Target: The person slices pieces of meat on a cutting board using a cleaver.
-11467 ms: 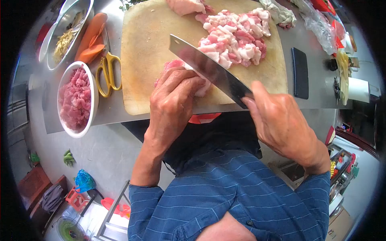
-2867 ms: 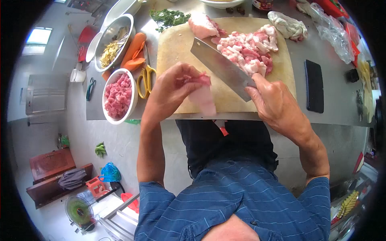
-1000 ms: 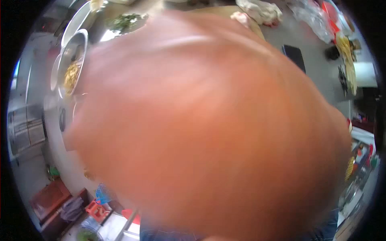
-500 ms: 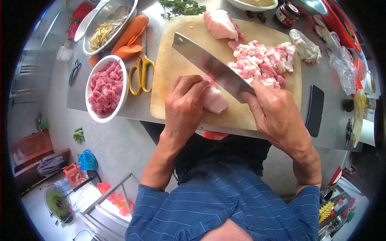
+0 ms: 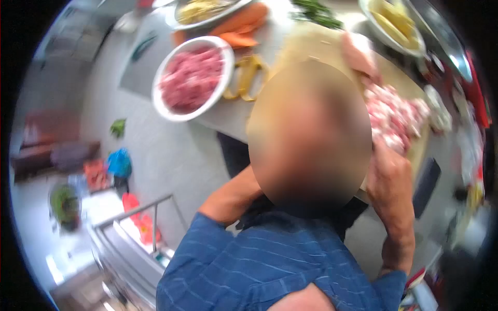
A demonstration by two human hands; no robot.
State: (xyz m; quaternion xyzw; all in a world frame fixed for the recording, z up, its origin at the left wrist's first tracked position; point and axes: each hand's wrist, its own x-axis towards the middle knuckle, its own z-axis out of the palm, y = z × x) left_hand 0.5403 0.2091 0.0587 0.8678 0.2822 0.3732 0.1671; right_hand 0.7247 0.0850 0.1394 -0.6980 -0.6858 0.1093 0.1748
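The view is smeared by motion, and a blurred oval patch covers the middle of the wooden cutting board point(image 5: 303, 44). My left forearm point(image 5: 231, 194) runs up into that patch, so my left hand is hidden. My right hand point(image 5: 390, 173) sits at the board's near right edge with its fingers curled. The cleaver cannot be seen. A pile of chopped pork point(image 5: 397, 116) lies on the board just above my right hand. A whole slab of pork point(image 5: 358, 54) lies farther back.
A white bowl of minced meat point(image 5: 192, 78) stands left of the board, with yellow scissors point(image 5: 246, 78) and carrots point(image 5: 238, 23) beside it. Greens point(image 5: 316, 13) and a bowl point(image 5: 394, 20) sit at the back. A black flat object point(image 5: 426, 181) lies right.
The camera has swung down and left with heavy blur. My left hand and the cleaver, plainly seen on the pork half a second ago, are now hidden. My right hand stays by the board.
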